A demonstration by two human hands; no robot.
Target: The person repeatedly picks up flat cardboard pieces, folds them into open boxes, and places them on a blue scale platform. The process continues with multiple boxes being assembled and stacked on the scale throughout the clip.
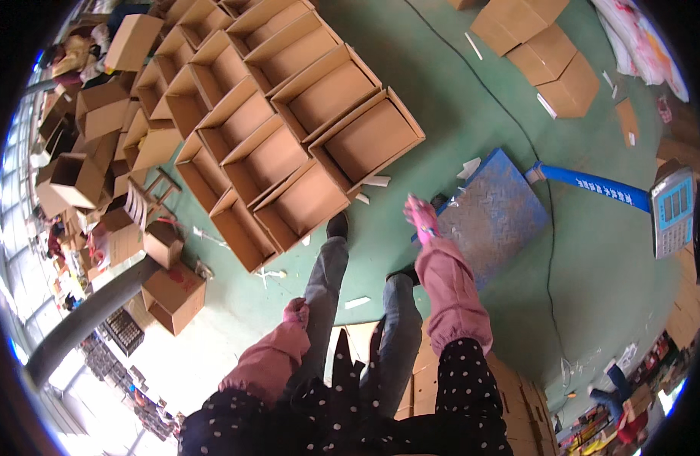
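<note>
My left hand [295,310], below a pink sleeve cover, hangs beside my left thigh with its fingers curled in; nothing shows in it. My right hand [421,216] is stretched forward over the floor, fingers apart and holding nothing. It is nearest to the left edge of a blue-framed platform scale [493,214] with a worn metal plate. Ahead of my feet stand several open cardboard boxes [369,141] packed side by side in rows, their insides bare. The closest open box [303,199] lies just beyond my left shoe.
The scale's blue post [593,186] runs right to a grey display [674,213]. A black cable [549,281] crosses the green floor. More cartons lie far left and far right [551,61]. A wooden stool [148,199] stands left, near a thick grey pole [91,319]. Paper scraps litter the floor.
</note>
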